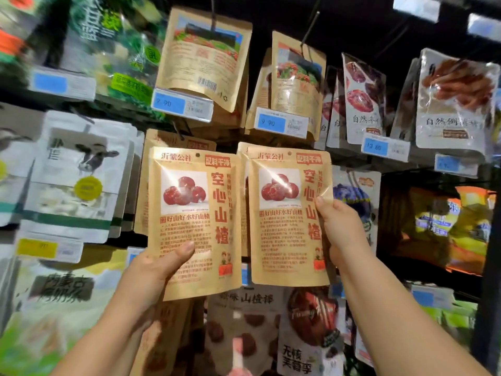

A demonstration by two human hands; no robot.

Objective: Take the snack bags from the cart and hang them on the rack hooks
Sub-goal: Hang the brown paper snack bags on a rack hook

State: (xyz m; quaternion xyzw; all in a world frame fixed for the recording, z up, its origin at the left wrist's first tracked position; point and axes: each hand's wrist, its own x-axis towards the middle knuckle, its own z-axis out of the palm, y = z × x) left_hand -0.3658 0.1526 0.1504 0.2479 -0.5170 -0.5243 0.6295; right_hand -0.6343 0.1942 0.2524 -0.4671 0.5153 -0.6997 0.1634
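My left hand (153, 270) pinches the left hawthorn bag (195, 226) near its lower left corner, thumb laid flat across the printed front and the other fingers hidden behind it. My right hand (340, 229) holds the right hawthorn bag (284, 221) by its right edge, thumb tip on the front and fingers curled out of sight at the back. I hold both brown paper bags upright, side by side, their inner edges just touching, up against the rack. Each has a small round hole near its top; I cannot tell whether either hole sits on a hook. More bags of the same kind (168, 139) peek out just behind the two I hold. Above them hang two kraft pouches (203, 61) on a wire hook (309, 25), each with a blue price tag (181, 104) reading 9.90 in front of its lower part. To the left hang white bags with a cow picture (81, 169), and to the upper right are clear-fronted bags of dried red fruit (363, 99). The edges of the view are blurred.
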